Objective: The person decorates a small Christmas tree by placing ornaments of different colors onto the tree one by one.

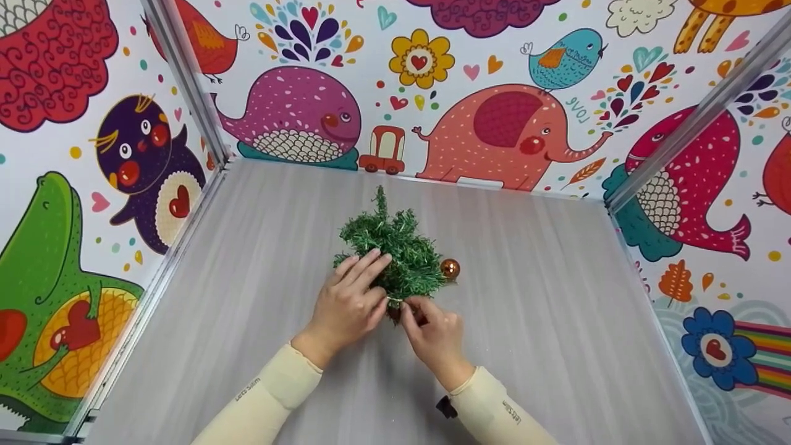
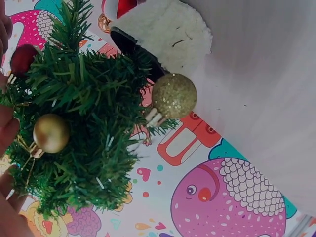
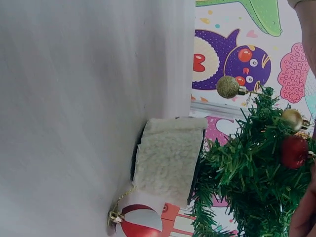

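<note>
On the counter (image 1: 525, 278), artificial Christmas tree (image 1: 401, 247) against left hand (image 1: 346, 303), can't tell that grip; right hand (image 1: 435, 330) pinching gold cord (image 1: 394, 300), grip narrow; hard tug could tip tree

left forearm (image 1: 266, 395) and right forearm (image 1: 497, 405) pale-sleeved, bare at the wrists, converging from below; left hand (image 1: 349, 303) back-up, fingers mostly extended forward, grip at thumb side unclear; right hand (image 1: 435, 330) just beside it, fingers bent, thumb and index tips pinching.
</note>
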`<action>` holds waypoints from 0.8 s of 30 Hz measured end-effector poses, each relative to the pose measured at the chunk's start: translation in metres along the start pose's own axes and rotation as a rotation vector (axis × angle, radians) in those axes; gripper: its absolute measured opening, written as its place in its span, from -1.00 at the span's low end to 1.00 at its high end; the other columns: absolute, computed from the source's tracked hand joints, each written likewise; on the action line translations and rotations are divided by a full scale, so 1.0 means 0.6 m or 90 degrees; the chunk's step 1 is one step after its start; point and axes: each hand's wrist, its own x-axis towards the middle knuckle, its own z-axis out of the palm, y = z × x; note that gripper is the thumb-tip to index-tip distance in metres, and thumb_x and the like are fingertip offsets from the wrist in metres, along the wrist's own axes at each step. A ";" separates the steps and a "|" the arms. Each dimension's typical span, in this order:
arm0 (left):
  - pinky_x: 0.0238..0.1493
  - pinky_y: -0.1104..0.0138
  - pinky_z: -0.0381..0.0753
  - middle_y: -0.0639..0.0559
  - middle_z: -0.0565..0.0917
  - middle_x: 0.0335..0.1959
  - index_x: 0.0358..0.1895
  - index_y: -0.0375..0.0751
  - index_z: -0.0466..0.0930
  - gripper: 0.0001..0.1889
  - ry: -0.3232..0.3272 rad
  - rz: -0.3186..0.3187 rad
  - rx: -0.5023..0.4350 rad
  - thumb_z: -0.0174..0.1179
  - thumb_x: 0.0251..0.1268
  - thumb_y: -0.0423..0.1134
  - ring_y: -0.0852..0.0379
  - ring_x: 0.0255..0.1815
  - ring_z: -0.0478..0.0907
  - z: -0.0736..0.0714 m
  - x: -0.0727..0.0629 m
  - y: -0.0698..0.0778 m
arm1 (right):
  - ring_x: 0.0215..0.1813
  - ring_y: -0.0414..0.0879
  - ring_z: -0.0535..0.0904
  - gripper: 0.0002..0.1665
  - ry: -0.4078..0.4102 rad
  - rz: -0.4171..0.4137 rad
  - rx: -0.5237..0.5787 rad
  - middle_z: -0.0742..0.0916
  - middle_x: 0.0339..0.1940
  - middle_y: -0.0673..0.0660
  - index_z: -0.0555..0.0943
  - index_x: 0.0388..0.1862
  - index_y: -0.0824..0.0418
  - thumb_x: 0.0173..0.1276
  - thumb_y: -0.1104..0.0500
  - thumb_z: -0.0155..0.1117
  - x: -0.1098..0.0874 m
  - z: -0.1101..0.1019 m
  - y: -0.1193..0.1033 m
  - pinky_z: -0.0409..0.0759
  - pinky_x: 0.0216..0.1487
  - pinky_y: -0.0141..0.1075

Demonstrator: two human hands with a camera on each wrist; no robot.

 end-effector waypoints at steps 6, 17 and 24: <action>0.29 0.00 0.34 -0.13 0.56 0.28 -0.56 -0.13 0.67 -0.86 0.019 -0.016 -0.019 0.37 0.08 -0.22 -0.09 0.38 0.39 0.000 0.002 0.002 | -0.71 -0.45 0.35 -0.93 0.016 -0.008 0.009 0.58 -0.69 -0.19 0.68 -0.32 0.10 0.23 0.25 0.38 -0.002 0.001 0.000 0.36 -0.70 -0.52; 0.34 0.02 0.28 -0.13 0.57 0.26 -0.55 -0.13 0.68 -0.84 0.027 -0.046 -0.010 0.35 0.11 -0.19 -0.08 0.37 0.40 0.006 0.005 0.002 | -0.73 -0.41 0.42 -0.92 0.030 0.014 0.007 0.62 -0.71 -0.16 0.69 -0.31 0.12 0.22 0.28 0.39 0.005 0.005 -0.003 0.42 -0.71 -0.47; 0.34 0.02 0.28 -0.14 0.57 0.27 -0.54 -0.13 0.69 -0.87 0.015 -0.050 -0.003 0.39 0.06 -0.21 -0.09 0.38 0.39 0.006 0.003 0.003 | -0.75 -0.38 0.44 -0.90 0.014 0.010 -0.027 0.63 -0.71 -0.15 0.67 -0.35 0.13 0.17 0.27 0.42 0.002 0.007 -0.004 0.40 -0.75 -0.44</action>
